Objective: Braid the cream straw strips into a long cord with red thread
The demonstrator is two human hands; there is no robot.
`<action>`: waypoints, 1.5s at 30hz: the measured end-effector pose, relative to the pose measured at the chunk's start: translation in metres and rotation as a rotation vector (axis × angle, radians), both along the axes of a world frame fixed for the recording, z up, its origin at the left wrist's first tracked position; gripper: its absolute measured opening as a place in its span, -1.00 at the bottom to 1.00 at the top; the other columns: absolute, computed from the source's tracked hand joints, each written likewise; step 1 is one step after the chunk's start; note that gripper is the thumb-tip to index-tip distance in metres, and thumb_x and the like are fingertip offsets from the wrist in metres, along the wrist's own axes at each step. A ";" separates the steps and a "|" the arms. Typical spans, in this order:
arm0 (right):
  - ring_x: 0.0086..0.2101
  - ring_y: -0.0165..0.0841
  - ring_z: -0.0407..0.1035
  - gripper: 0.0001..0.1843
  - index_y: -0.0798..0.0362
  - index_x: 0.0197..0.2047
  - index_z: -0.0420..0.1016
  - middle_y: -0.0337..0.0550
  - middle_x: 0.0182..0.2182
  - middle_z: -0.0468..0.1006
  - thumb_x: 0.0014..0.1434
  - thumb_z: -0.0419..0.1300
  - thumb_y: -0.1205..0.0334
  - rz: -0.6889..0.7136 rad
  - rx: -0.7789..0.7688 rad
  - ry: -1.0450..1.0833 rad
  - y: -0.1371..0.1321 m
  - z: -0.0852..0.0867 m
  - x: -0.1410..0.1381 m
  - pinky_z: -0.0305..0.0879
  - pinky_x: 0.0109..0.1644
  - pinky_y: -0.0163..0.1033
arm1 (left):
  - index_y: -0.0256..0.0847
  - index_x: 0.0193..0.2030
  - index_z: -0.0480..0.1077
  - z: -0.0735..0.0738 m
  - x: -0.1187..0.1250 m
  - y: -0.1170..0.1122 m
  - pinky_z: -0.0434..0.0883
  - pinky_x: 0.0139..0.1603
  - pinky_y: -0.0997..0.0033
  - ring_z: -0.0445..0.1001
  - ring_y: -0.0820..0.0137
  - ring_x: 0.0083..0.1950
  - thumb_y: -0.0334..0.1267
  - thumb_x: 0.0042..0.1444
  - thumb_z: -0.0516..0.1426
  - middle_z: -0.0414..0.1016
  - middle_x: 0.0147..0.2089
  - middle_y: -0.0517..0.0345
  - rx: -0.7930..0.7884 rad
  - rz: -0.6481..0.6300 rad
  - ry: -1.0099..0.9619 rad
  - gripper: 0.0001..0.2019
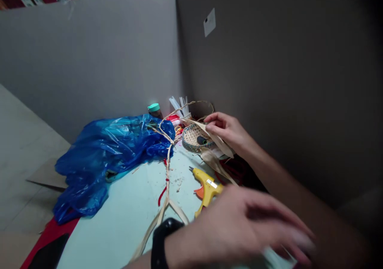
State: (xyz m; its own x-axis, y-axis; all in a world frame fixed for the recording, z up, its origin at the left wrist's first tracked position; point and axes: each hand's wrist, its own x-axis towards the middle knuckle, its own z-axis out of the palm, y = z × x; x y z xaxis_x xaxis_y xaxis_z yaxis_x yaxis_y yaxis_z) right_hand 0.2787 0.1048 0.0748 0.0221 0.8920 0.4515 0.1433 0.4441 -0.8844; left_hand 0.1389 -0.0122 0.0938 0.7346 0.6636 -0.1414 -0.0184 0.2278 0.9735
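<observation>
My right hand (pixel 226 128) has its thumb and fingers closed on a pale dry husk strip (pixel 222 144), above a small woven basket (pixel 188 142). My left hand (pixel 248 225), blurred by motion, reaches across the front to the right, with a black watch (pixel 160 237) on its wrist. Whether its fingers hold anything is unclear. Partly behind it, a yellow glue gun (pixel 206 183) lies on the table. A braided husk cord (pixel 167 173) with red ties runs down the middle and splits into loose strands near my left wrist.
A blue plastic bag (pixel 104 145) covers the table's left side. Behind are a teal-lidded jar (pixel 154 108) and a holder of clear sticks (pixel 182 107). Grey panels (pixel 125 53) close off the back and right. Scraps lie on the pale green tabletop (pixel 119 209).
</observation>
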 end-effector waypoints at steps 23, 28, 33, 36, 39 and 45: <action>-0.13 -0.28 0.38 -0.63 0.00 0.00 0.31 -0.14 -0.13 0.47 0.13 0.20 0.13 0.589 -0.114 -0.336 -0.045 -0.017 -0.071 0.31 -0.11 -0.23 | -0.33 -0.32 0.48 -0.019 -0.115 0.064 0.42 -0.38 0.50 0.43 0.51 -0.46 -0.30 0.03 0.23 0.48 -0.44 0.14 0.402 0.822 -0.170 -0.88; -0.43 -0.45 0.33 -0.75 0.06 -0.21 0.36 -0.24 -0.41 0.41 0.26 0.05 0.04 0.630 -0.211 -0.264 -0.059 -0.009 -0.094 0.27 -0.35 -0.35 | -0.31 -0.24 0.49 -0.019 -0.120 0.048 0.47 -0.33 0.34 0.50 0.35 -0.38 -0.24 0.08 0.18 0.54 -0.34 0.04 0.484 0.766 -0.039 -0.82; -0.63 -0.55 0.01 -0.66 0.06 -0.31 0.34 -0.36 -0.59 0.12 0.28 -0.01 -0.03 0.459 -0.317 -0.067 -0.060 -0.010 -0.100 -0.05 -0.60 -0.40 | -0.21 -0.32 0.45 -0.034 -0.137 0.042 0.28 -0.49 0.48 0.36 0.44 -0.48 -0.21 0.05 0.19 0.46 -0.41 0.17 0.636 0.789 0.481 -0.87; -0.68 -0.55 -0.10 -0.56 0.08 -0.36 0.37 -0.39 -0.65 0.02 0.29 -0.07 -0.09 0.542 -0.447 -0.011 -0.059 -0.013 -0.100 -0.15 -0.63 -0.37 | -0.19 -0.33 0.45 -0.051 -0.141 0.036 0.22 -0.40 0.45 0.37 0.37 -0.42 -0.23 0.03 0.18 0.46 -0.45 0.17 0.660 0.542 0.773 -0.90; -0.61 -0.50 0.11 -0.58 0.10 -0.41 0.42 -0.29 -0.60 0.25 0.30 -0.09 0.03 0.613 -0.423 -0.096 -0.059 -0.019 -0.101 0.05 -0.54 -0.36 | -0.20 -0.38 0.43 -0.065 -0.140 0.033 0.18 -0.38 0.44 0.37 0.35 -0.40 -0.26 0.06 0.13 0.46 -0.46 0.16 0.630 0.486 0.834 -0.91; -0.26 -0.36 0.37 -0.67 0.03 -0.34 0.52 -0.22 -0.32 0.52 0.28 -0.04 0.18 0.521 -0.224 -0.336 -0.061 -0.033 -0.100 0.20 -0.16 -0.31 | -0.26 -0.36 0.45 -0.075 -0.144 0.035 0.22 -0.34 0.46 0.38 0.37 -0.35 -0.25 -0.01 0.18 0.47 -0.39 0.12 0.349 0.528 0.637 -0.88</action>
